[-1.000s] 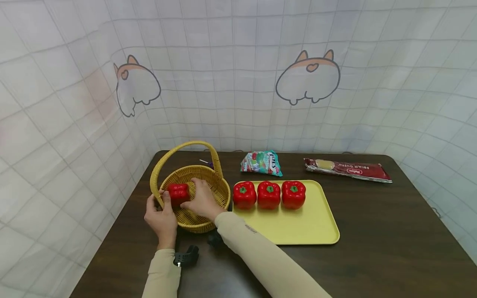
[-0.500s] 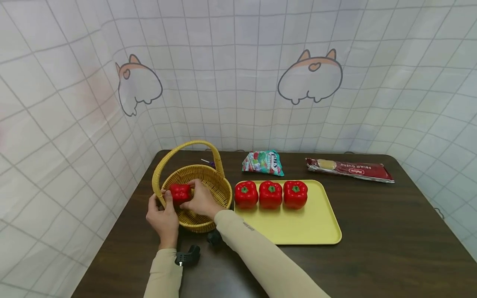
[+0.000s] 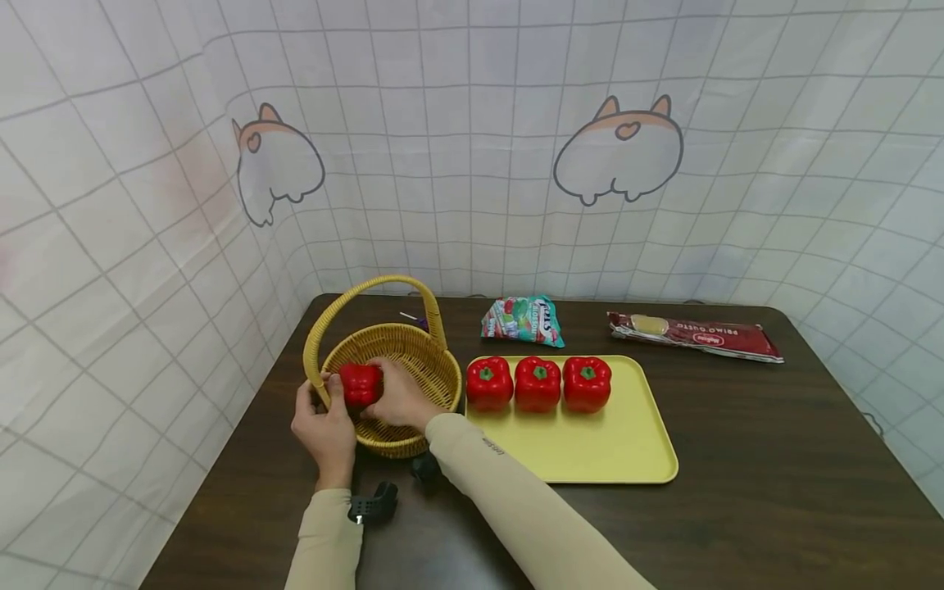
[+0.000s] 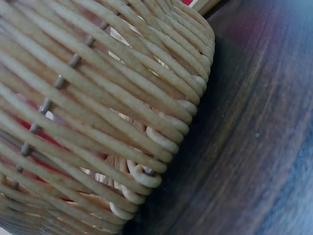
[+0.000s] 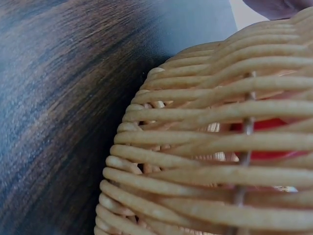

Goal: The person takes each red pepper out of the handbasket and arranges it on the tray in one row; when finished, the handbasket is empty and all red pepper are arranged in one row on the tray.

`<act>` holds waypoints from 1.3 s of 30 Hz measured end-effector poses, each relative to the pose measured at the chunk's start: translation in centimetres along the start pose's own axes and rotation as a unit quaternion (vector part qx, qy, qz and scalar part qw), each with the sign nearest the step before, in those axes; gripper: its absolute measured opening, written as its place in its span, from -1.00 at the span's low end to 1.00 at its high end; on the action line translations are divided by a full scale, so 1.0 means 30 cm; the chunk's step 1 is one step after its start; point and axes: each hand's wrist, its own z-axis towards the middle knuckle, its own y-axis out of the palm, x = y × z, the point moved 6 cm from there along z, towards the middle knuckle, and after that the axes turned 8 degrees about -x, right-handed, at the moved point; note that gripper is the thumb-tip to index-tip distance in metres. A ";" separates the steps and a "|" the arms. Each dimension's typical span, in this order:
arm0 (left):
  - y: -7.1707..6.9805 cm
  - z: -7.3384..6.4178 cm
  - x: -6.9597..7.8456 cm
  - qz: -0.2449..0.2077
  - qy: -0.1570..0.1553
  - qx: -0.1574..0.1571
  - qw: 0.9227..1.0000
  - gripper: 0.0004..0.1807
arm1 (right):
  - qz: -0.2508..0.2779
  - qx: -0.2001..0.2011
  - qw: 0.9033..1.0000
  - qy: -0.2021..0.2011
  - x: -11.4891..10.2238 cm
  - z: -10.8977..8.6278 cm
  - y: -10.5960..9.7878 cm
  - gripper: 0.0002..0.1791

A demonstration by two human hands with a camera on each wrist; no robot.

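Note:
A yellow wicker basket [image 3: 426, 373] with a tall arched handle stands at the left of the table. My left hand [image 3: 328, 434] grips its left rim near the foot of the handle, thumb on the inner side and fingers outside. Inside the basket, my right hand [image 3: 398, 396] holds a red bell pepper [image 3: 360, 385] against the left part. In the left wrist view the woven wall of the basket [image 4: 98, 93] fills much of the picture. The right wrist view shows the basket wall [image 5: 195, 147] too, with red glimpsed through its gaps. Neither wrist view shows the fingers clearly.
Three red bell peppers [image 3: 537, 383] sit in a row on a yellow tray [image 3: 605, 459] right of the basket. Behind it lies a teal candy bag [image 3: 522, 320]. A dark red packet [image 3: 696, 336] lies at the back right. A purple-and-white item [image 3: 416, 319] is partly behind the basket.
The bell pepper has turned in my right hand and now looks rounder, with its lobed side less evident. My left hand keeps its hold on the basket. The head view has shifted slightly.

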 end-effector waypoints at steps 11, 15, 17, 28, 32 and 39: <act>0.010 0.014 -0.107 0.011 0.012 -0.001 1.000 -0.73 | 0.052 0.034 0.998 0.022 0.006 -0.025 -0.017 -0.24; 0.009 0.015 -0.127 0.009 0.018 -0.002 1.000 -0.73 | 0.022 0.055 0.998 0.004 -0.006 -0.046 -0.038 -0.23; 0.008 0.016 -0.127 0.006 0.022 -0.002 1.000 -0.73 | 0.012 0.061 0.998 -0.005 -0.015 -0.063 -0.053 -0.21; 0.007 0.021 -0.129 0.017 0.021 -0.004 1.000 -0.72 | 0.043 0.087 0.995 -0.020 -0.022 -0.162 -0.149 -0.17; 0.009 0.020 -0.132 0.015 0.020 -0.005 1.000 -0.72 | 0.060 0.082 0.995 -0.023 -0.011 -0.193 -0.166 -0.13; 0.011 0.004 -0.060 0.004 0.011 -0.005 1.000 -0.64 | 0.095 0.059 0.993 -0.039 0.003 -0.254 -0.190 -0.11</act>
